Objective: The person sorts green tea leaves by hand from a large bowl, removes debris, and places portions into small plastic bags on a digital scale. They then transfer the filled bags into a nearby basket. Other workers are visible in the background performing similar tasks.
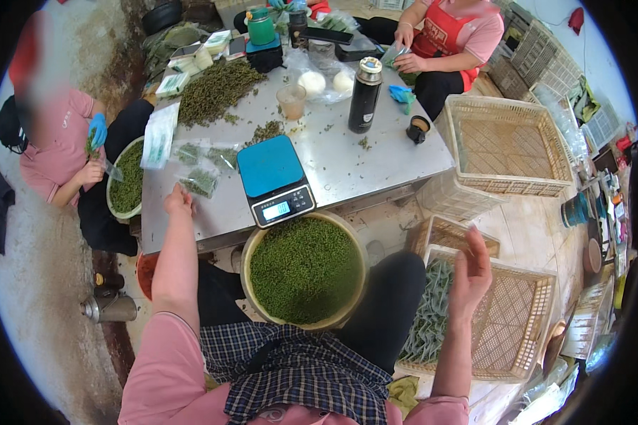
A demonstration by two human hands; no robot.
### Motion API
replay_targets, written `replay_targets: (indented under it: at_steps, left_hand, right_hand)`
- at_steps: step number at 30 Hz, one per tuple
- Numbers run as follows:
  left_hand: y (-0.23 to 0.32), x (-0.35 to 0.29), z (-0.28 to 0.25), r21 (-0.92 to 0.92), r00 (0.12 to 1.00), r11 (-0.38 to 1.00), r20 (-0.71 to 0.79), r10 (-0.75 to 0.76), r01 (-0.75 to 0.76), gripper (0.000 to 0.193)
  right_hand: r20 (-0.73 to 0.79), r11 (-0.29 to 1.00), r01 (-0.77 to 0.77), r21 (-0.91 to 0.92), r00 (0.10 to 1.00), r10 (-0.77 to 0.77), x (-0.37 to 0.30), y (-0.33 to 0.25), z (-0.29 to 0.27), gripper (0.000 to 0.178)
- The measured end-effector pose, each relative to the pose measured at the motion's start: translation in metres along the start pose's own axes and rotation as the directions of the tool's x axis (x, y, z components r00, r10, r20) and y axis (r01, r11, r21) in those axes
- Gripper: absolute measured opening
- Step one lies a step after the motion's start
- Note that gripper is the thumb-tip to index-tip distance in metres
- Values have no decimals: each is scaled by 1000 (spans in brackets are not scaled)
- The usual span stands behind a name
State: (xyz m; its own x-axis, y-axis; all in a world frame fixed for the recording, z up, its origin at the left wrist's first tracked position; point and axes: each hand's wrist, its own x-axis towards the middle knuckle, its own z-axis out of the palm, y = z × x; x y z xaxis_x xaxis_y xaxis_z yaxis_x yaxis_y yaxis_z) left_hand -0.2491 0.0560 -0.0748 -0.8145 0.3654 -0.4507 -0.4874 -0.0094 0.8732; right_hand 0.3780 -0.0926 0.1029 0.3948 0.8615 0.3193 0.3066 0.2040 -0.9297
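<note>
At the table's near left, my left hand [180, 201] has its fingers curled at the edge of a small clear plastic bag [200, 181] with green contents. More such bags [222, 156] lie just beyond it. My right hand [473, 273] is raised on the right, fingers apart and holding nothing, above crates. Between my knees stands a round tub [364, 265] of small green berries [301, 269] that look like green peppercorns. A digital kitchen scale [269, 166] with a bare blue top and lit display sits at the table edge above the tub.
The metal table [326, 170] carries a black thermos [365, 95], a plastic cup [291, 101] and a dark berry heap [216, 92]. A plastic crate [521, 312] beside my right leg holds filled bags [430, 312]. People sit at left [57, 134] and far right [450, 42].
</note>
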Motion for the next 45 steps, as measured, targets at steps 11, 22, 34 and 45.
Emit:
replay_targets:
  at_steps: [11,22,34,45]
  left_hand:
    - [56,-138,4,-79,844,995,527,98,-67,10]
    - [-19,-230,81,-158,407,886,843,350,-435,12]
    - [-57,-246,25,115,367,561,857,361,-820,46]
    - [-95,-243,-93,261,599,837,795,97,-481,29]
  right_hand:
    - [-163,539,582,608,757,-633,-65,-203,108,76]
    - [-330,288,748,598,557,-762,-69,-213,104,60]
    - [-377,504,632,589,766,-520,-41,-149,146,46]
    - [638,560,308,-769,331,695,-220,178,202,22]
